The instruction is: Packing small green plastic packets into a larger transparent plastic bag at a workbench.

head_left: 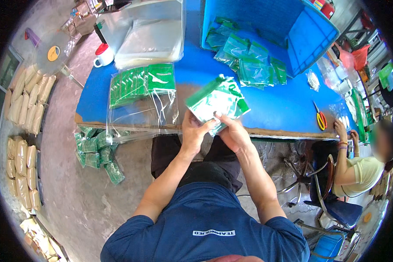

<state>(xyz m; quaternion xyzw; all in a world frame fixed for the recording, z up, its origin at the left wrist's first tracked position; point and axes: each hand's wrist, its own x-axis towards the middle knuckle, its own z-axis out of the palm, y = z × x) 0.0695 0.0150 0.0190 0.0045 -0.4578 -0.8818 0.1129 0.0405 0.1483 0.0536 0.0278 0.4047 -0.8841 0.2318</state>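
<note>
Both my hands grip a loose stack of green-and-clear plastic packets point(218, 100) just above the table's near edge. My left hand point(194, 132) closes on the stack's lower left corner, thumb on top. My right hand point(235, 134) pinches its lower side, with its thumb pressed on the upper face. Glare hides what lies inside the packets. Left of the hands, a row of overlapping green packets point(135, 85) lies in or under a large clear plastic bag point(139, 115) that hangs over the table edge.
A blue bin point(308, 46) lies on its side, more green packets point(251, 61) spilling out. Clear bags point(150, 41) fill a tray at the back left, beside a white red-topped container point(103, 55). Scissors point(320, 117) lie at right near a seated person point(358, 174). Filled green bags point(98, 150) sit below left.
</note>
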